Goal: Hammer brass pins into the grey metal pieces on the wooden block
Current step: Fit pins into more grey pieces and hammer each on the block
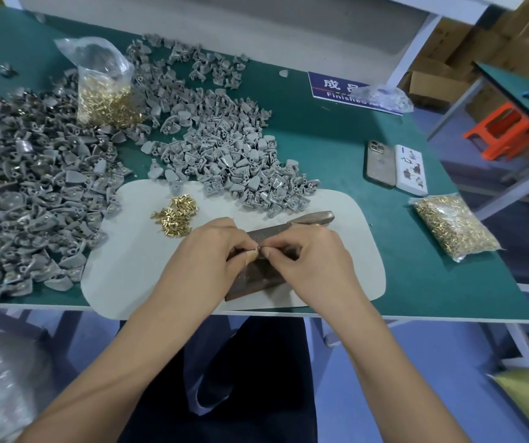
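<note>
1. The left hand (pixel 212 247) and the right hand (pixel 304 260) meet fingertip to fingertip over the wooden block (pixel 256 276); both forearms reach in from the near edge, knuckles up, fingers curled.
2. Between the fingertips sits a small grey piece (pixel 258 250) with a yellowish bit just beside it; both hands pinch it from either side; whether a pin is in it is too small to tell.
3. The block lies on a pale mat (pixel 135 257), near the table's near edge, largely covered by the hands.
4. A hammer (pixel 307 219) lies on the mat just beyond the right hand; its handle runs toward the hands and passes under them.
5. A small loose heap of brass pins (pixel 177 214) lies on the mat, far-left of the left hand.
6. Grey metal pieces (pixel 224 155) are heaped beyond the mat and spill onto its far edge; a darker heap (pixel 26 187) fills the left of the green table (pixel 416 266).
7. An open bag of pins (pixel 103 91) stands among the heaps at far left; a flat bag of pins (pixel 451 225) lies to the right.
8. A phone (pixel 380 164) and a white box (pixel 411 169) lie side by side, touching, beyond that bag; a blue sign (pixel 346 87) sits farther back.
</note>
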The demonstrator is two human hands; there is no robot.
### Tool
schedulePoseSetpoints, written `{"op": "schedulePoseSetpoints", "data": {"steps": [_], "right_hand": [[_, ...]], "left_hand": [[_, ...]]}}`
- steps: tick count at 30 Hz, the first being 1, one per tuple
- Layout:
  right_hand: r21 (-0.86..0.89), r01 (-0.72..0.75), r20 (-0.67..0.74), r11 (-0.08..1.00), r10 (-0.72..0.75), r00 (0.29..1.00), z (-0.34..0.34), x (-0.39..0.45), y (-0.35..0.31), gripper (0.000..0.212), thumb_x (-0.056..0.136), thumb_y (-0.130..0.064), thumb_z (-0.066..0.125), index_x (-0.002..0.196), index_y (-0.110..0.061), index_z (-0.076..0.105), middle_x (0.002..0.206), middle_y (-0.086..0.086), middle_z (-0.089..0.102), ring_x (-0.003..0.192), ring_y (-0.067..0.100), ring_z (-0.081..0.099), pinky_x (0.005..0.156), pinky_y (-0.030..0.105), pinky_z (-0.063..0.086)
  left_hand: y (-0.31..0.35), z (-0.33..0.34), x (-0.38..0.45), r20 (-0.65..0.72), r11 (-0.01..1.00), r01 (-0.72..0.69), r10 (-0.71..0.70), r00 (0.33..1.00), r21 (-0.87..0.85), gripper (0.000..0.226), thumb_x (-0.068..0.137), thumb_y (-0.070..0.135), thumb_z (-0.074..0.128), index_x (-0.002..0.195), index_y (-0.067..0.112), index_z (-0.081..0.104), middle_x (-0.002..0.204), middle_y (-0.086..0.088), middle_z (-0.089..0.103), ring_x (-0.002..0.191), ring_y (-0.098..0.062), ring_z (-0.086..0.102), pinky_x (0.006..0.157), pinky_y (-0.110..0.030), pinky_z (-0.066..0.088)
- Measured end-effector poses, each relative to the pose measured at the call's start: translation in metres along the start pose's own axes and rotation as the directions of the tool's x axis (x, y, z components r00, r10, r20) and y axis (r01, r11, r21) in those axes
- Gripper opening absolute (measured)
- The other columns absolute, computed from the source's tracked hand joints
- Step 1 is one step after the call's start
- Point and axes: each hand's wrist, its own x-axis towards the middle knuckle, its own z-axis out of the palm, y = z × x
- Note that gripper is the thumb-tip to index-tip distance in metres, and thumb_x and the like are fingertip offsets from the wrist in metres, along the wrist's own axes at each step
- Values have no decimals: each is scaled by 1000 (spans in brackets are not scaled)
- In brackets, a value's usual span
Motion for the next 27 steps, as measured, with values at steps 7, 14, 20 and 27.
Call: {"op": "schedulePoseSetpoints", "data": {"steps": [7, 14, 20, 27], "right_hand": [[277, -114, -286, 954, 196, 938, 0, -23, 23, 12, 96, -35, 67, 100, -32, 78, 93, -20, 73, 86, 8, 65, 77, 35, 54], [-134, -414, -232, 900, 378, 896, -2, -44, 62, 29, 100, -39, 59, 125, -26, 63, 108, -3, 55, 106, 23, 52, 77, 38, 46], [-316, -424, -115, 849, 409, 905, -19, -33, 58, 25, 107, -29, 45, 122, -14, 58, 116, 9, 53, 94, 39, 58, 73, 44, 44], [366, -169, -65, 915, 206, 976, -44, -60, 37, 23, 110, -38, 36, 117, -42, 58, 65, -11, 46, 57, 12, 41, 52, 23, 36]], "left_hand": [[3, 4, -2, -53, 999, 44, -44, 998, -4, 8, 83, 20, 76, 79, 27, 77, 72, 13, 54, 67, -1, 54, 61, -12, 35], [3, 5, -2, -46, 1000, 30, -30, 998, 2, 7, 84, 20, 76, 80, 25, 77, 74, 11, 56, 69, 0, 54, 62, -17, 38], [4, 2, -2, -21, 1000, 2, -1, 1000, 22, 4, 87, 21, 76, 87, 23, 78, 78, 10, 57, 72, -2, 54, 65, -22, 40], [2, 2, 0, -31, 998, -35, 37, 999, 48, 3, 87, 22, 76, 86, 23, 79, 76, 8, 57, 70, -8, 54, 66, -32, 46]]}}
